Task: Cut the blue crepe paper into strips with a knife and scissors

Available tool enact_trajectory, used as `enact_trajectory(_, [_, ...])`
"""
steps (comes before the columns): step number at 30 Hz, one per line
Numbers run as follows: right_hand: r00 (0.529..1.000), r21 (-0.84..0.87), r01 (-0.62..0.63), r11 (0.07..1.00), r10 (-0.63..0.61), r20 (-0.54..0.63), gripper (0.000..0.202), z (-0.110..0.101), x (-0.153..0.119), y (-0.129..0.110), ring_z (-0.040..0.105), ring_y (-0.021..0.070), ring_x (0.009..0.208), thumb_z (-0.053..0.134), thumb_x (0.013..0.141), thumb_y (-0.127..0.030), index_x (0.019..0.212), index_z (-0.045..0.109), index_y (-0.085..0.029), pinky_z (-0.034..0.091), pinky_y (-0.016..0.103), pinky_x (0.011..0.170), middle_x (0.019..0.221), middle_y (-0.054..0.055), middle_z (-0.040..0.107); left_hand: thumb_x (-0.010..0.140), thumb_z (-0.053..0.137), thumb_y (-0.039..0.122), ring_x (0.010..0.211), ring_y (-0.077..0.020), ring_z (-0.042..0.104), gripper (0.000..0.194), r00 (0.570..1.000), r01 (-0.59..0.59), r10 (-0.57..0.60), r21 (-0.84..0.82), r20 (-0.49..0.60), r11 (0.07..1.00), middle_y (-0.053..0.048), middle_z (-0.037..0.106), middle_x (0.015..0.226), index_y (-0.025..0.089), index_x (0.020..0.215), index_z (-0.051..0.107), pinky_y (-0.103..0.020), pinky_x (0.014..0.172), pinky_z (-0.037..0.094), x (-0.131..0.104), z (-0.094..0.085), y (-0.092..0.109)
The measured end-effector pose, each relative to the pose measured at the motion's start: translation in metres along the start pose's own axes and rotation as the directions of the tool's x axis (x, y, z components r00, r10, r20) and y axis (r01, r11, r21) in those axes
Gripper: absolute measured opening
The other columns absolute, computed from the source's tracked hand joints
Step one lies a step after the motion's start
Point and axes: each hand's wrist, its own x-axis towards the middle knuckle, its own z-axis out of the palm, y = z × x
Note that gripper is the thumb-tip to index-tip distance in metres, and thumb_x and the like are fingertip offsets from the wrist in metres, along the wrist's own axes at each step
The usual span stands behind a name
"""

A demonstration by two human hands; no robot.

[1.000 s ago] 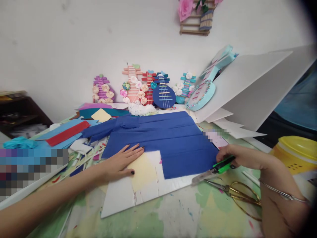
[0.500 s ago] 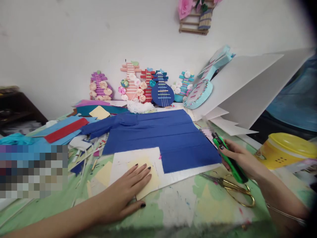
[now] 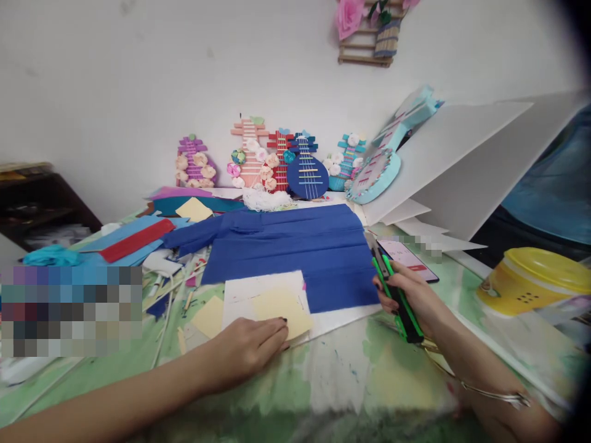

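Observation:
My right hand (image 3: 406, 292) is closed around a green and black utility knife (image 3: 402, 311), its blade pointing up and away, over the right side of a dark blue paper sheet (image 3: 286, 243). My left hand (image 3: 252, 351) is at the near edge of a pale yellow paper piece (image 3: 281, 307), fingers together and curled, seemingly pinching that edge. Under the yellow paper lies a white board (image 3: 240, 301), which also shows along the blue sheet's near edge. Gold-handled scissors (image 3: 434, 357) lie mostly hidden beneath my right hand and wrist.
A phone (image 3: 409, 258) lies right of the blue sheet, near a yellow lidded bucket (image 3: 530, 280). Several paper lutes, one dark blue (image 3: 307, 169), lean against the wall. White boards (image 3: 443, 160) stand at the right. Coloured paper and scraps, including a red strip (image 3: 136, 240), cover the left side.
My right hand has moved left with the utility knife, uncovering the phone and covering the scissors. My left hand has gone from lying flat and spread on the yellow paper to curled at its near edge.

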Motion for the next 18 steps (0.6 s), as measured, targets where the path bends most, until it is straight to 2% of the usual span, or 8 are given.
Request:
enact_trajectory(2, [0.999, -0.038, 0.01, 0.999, -0.008, 0.049, 0.033, -0.002, -0.001, 0.004, 0.044, 0.008, 0.046, 0.05, 0.059, -0.015, 0.09, 0.044, -0.024, 0.036, 0.025, 0.046, 0.079, -0.004, 0.055, 0.097, 0.043, 0.015, 0.085, -0.0204, 0.071, 0.023, 0.998, -0.055, 0.055, 0.012, -0.044, 0.998, -0.014, 0.072, 0.094, 0.008, 0.115, 0.055, -0.027, 0.07, 0.061, 0.004, -0.008, -0.005])
enact_trajectory(4, [0.997, -0.101, 0.022, 0.995, -0.013, 0.081, 0.043, -0.004, -0.002, 0.008, 0.046, 0.0093, 0.05, 0.048, 0.052, -0.013, 0.093, 0.044, -0.024, 0.037, 0.026, 0.049, 0.081, -0.003, 0.053, 0.094, 0.049, 0.014, 0.092, -0.0213, 0.071, 0.027, 0.992, -0.094, 0.095, 0.008, -0.082, 0.995, -0.013, 0.073, 0.096, 0.007, 0.119, 0.054, -0.03, 0.08, 0.06, 0.002, -0.011, -0.01])
enact_trajectory(7, [0.995, -0.384, 0.069, 0.921, -0.034, 0.098, 0.038, -0.001, -0.003, 0.01, 0.044, 0.011, 0.049, 0.049, 0.056, -0.015, 0.093, 0.048, -0.023, 0.034, 0.026, 0.048, 0.074, -0.004, 0.051, 0.092, 0.053, 0.013, 0.102, -0.0212, 0.068, 0.036, 0.99, -0.081, 0.082, 0.011, -0.111, 0.997, -0.012, 0.072, 0.1, 0.007, 0.127, 0.051, -0.031, 0.091, 0.056, -0.011, -0.007, -0.017])
enact_trajectory(8, [0.992, -0.526, 0.112, 0.843, -0.065, 0.108, 0.031, 0.002, -0.003, 0.011, 0.046, 0.0125, 0.052, 0.051, 0.061, -0.018, 0.091, 0.051, -0.023, 0.035, 0.027, 0.05, 0.072, -0.003, 0.052, 0.093, 0.051, 0.013, 0.105, -0.0212, 0.066, 0.037, 0.992, -0.063, 0.065, 0.015, -0.112, 0.998, -0.012, 0.072, 0.102, 0.007, 0.13, 0.049, -0.032, 0.092, 0.055, -0.017, -0.005, -0.019])
enact_trajectory(10, [0.971, -0.76, 0.24, 0.604, -0.16, 0.179, 0.017, 0.012, -0.002, 0.012, 0.052, 0.0169, 0.062, 0.058, 0.069, -0.025, 0.085, 0.056, -0.021, 0.039, 0.029, 0.059, 0.072, 0.0, 0.056, 0.096, 0.045, 0.012, 0.109, -0.0217, 0.064, 0.038, 0.995, -0.038, 0.04, 0.019, -0.093, 0.999, -0.013, 0.071, 0.107, 0.009, 0.134, 0.047, -0.033, 0.093, 0.055, -0.03, -0.001, -0.021])
enact_trajectory(12, [0.927, -0.841, 0.371, 0.393, -0.201, 0.316, 0.008, 0.023, 0.0, 0.016, 0.056, 0.02, 0.074, 0.061, 0.074, -0.026, 0.074, 0.056, -0.019, 0.039, 0.031, 0.068, 0.078, 0.003, 0.059, 0.097, 0.038, 0.01, 0.111, -0.0225, 0.063, 0.039, 0.998, -0.032, 0.032, 0.017, -0.053, 0.999, -0.014, 0.07, 0.109, 0.009, 0.135, 0.046, -0.033, 0.092, 0.055, -0.042, 0.002, -0.021])
enact_trajectory(14, [0.902, -0.858, 0.43, 0.281, -0.178, 0.394, 0.012, 0.033, 0.002, 0.019, 0.056, 0.0193, 0.075, 0.061, 0.076, -0.023, 0.068, 0.053, -0.019, 0.038, 0.029, 0.068, 0.08, 0.004, 0.059, 0.096, 0.034, 0.008, 0.113, -0.0234, 0.062, 0.04, 1.0, -0.026, 0.026, 0.006, -0.007, 1.0, -0.015, 0.069, 0.112, 0.008, 0.134, 0.046, -0.033, 0.091, 0.056, -0.053, 0.003, -0.02])
enact_trajectory(18, [0.9, -0.884, 0.434, 0.174, -0.122, 0.418, 0.013, 0.041, 0.007, 0.025, 0.057, 0.0184, 0.072, 0.055, 0.081, -0.018, 0.069, 0.052, -0.019, 0.036, 0.027, 0.063, 0.08, 0.005, 0.061, 0.096, 0.032, 0.007, 0.118, -0.0228, 0.058, 0.042, 0.999, 0.004, -0.003, -0.036, 0.042, 0.999, -0.015, 0.067, 0.116, 0.01, 0.136, 0.045, -0.034, 0.095, 0.054, -0.063, 0.002, -0.015])
